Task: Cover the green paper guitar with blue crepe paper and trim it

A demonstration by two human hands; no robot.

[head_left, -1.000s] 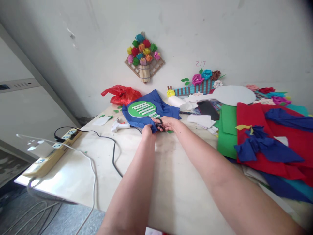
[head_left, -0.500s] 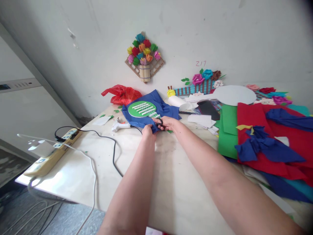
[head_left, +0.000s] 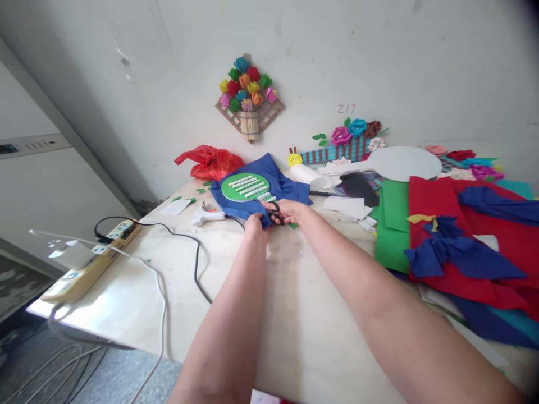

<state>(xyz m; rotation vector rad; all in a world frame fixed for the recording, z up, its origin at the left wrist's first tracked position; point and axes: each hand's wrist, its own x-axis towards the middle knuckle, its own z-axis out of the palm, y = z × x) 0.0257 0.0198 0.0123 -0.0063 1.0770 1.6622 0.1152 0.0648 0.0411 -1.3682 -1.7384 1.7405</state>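
Observation:
Black-handled scissors [head_left: 275, 210] are in my right hand [head_left: 290, 210], its fingers closed round the handles. Just to the left, my left hand [head_left: 254, 222] pinches the near edge of a sheet of blue crepe paper [head_left: 269, 165]. The scissors' blades are hidden by my hands and the paper. On top of the blue sheet lies a round green piece [head_left: 229, 191] with several white strips across it, narrowing toward my hands. A white glue gun [head_left: 207, 215] rests on the table left of my left hand.
A red plastic bag [head_left: 209, 163] sits behind. Green sheets [head_left: 392, 247] and red paper [head_left: 446, 247] pile up on the right, near a dark phone [head_left: 359, 189] and a white round-ended board [head_left: 406, 164]. Cords run left to a power strip [head_left: 92, 261]. Paper flowers [head_left: 246, 87] hang on the wall.
Almost nothing differs. The scissor handles in my right hand have shifted very slightly, and both hands stay at the near edge of the blue sheet.

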